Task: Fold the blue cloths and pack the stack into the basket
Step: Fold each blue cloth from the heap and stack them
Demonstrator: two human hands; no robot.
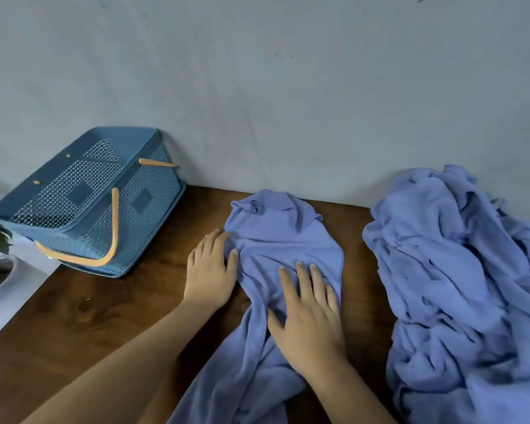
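A rumpled blue cloth (282, 240) lay in the middle of the dark wooden worktop (104, 316). Both hands lay flat on it, fingers straight, gripping nothing: the left hand (210, 270) at its left edge, the right hand (309, 313) nearer the middle. A heap of crumpled blue cloths (459, 270) sat to the right. The blue perforated plastic basket (83, 194) stood tilted at far left.
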